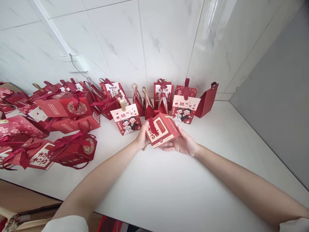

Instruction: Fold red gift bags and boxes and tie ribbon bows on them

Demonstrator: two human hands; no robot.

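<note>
Between my two hands, lifted over the white table, is a red gift box with a cream panel, red lettering and a dark red ribbon. My left hand grips its left side, thumb on the front edge. On the right side, my right hand holds it from beneath and along the edge. A bit of twisted cord hangs below the box near my left hand. Just behind stand two cartoon-couple gift bags, one to the left and one to the right.
Several small red gift bags stand along the tiled wall, among them a plain-sided one. A heap of ribboned red boxes covers the table's left part. A socket with a cable is on the wall. Below the front edge is an open carton.
</note>
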